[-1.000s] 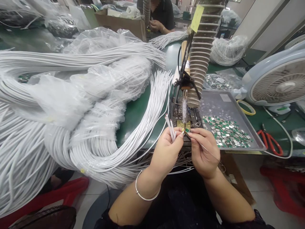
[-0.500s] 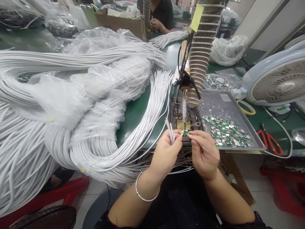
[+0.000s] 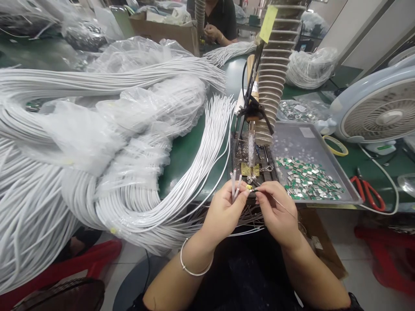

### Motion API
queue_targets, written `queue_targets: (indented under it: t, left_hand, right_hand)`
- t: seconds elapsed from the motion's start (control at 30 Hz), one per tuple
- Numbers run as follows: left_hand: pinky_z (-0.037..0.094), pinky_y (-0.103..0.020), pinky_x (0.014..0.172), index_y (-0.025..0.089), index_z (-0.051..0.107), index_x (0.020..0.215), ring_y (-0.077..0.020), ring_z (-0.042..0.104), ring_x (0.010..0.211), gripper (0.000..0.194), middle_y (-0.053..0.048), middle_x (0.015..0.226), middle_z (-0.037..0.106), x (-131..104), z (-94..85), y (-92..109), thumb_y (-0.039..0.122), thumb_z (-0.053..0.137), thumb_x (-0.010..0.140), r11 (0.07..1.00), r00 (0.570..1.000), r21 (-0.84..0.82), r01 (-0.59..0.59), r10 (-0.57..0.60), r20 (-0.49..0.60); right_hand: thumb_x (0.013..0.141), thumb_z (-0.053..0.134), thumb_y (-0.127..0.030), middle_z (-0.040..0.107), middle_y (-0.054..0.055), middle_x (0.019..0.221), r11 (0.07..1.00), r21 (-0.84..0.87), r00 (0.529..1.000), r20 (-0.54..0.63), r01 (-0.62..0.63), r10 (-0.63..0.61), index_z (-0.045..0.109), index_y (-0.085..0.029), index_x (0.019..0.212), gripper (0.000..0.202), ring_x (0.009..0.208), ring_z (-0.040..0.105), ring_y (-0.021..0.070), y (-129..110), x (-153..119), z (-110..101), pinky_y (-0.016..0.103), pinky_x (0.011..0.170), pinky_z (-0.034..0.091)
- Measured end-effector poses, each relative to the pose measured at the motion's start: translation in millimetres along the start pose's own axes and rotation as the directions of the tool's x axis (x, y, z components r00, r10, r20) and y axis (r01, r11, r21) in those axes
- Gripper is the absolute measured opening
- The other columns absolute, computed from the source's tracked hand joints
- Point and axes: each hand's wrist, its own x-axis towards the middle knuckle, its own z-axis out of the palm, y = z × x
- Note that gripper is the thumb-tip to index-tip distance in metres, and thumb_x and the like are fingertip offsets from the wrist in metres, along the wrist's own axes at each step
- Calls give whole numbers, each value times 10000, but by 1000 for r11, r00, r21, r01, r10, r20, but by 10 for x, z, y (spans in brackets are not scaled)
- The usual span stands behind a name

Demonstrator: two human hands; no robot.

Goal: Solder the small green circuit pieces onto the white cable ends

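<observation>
My left hand (image 3: 225,214) is closed around several white cables (image 3: 234,185), whose cut ends stick up between thumb and fingers. My right hand (image 3: 279,214) is closed too, its fingertips pinching a small green circuit board (image 3: 254,190) near the left fingertips. A thin wire (image 3: 281,204), which looks like solder, runs back from the right fingers across that hand. Just beyond both hands, the soldering iron (image 3: 251,149) is fixed upright with its tip pointing down, above a yellow sponge (image 3: 249,169). Fingers partly hide the board and the cable end beside it.
Bundled white cables (image 3: 181,190) cover the left of the table. On the right, a grey tray (image 3: 292,134) holds many small boards, beside red-handled pliers (image 3: 369,194), a tape roll (image 3: 335,146) and a fan (image 3: 385,108). A ribbed duct (image 3: 272,82) rises behind the iron. Another person (image 3: 215,26) sits opposite.
Both hands have drawn slightly down, away from the iron's tip. The board has turned and looks darker and thinner, and the cables in my left hand stand more upright and fanned.
</observation>
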Motion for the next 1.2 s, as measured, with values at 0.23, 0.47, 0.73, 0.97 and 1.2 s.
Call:
queue_targets:
  t: [0.23, 0.47, 0.73, 0.97, 1.2]
  left_hand:
    - [433, -271, 713, 178, 563, 762, -147, 551, 766, 78, -26, 803, 607, 6, -21, 79, 250, 574, 788, 994, 993, 18, 110, -111, 48]
    - [459, -271, 726, 175, 530, 702, -129, 571, 743, 56, -28, 839, 615, 32, 26, 167, 178, 575, 737, 997, 997, 15, 77, -77, 23]
    - [458, -269, 742, 178, 518, 706, -126, 571, 761, 51, -21, 850, 596, 60, 51, 206, 166, 545, 748, 996, 999, 79, 35, -32, -31]
    - [437, -259, 703, 184, 524, 742, -122, 568, 729, 34, -15, 857, 609, 92, 52, 201, 194, 553, 756, 992, 996, 117, 45, -35, -84]
    - [431, -269, 700, 191, 510, 739, -128, 562, 729, 32, -18, 862, 607, 130, 57, 231, 195, 533, 762, 988, 995, 143, 51, -38, -93]
  right_hand:
    - [823, 522, -43, 600, 39, 834, 983, -76, 983, -65, 165, -170, 609, -205, 980, 242, 771, 599, 146, 37, 13, 11, 300, 671, 523]
    - [869, 413, -97, 645, 94, 961, 984, -104, 985, -78, 143, -151, 539, -177, 1157, 324, 860, 643, 183, 33, -41, 65, 355, 728, 563]
    - [884, 442, -108, 672, 38, 865, 997, -72, 953, -303, 5, -27, 605, -188, 974, 203, 699, 686, 129, 48, -81, 160, 268, 643, 582]
    - [857, 492, -100, 698, 46, 910, 995, 50, 966, -250, 81, -66, 590, -210, 952, 175, 780, 687, 162, 68, -41, 181, 327, 691, 588]
    - [841, 497, -74, 679, 58, 907, 994, 33, 969, -229, 101, -91, 597, -200, 932, 185, 821, 669, 168, 69, 22, 173, 331, 702, 578]
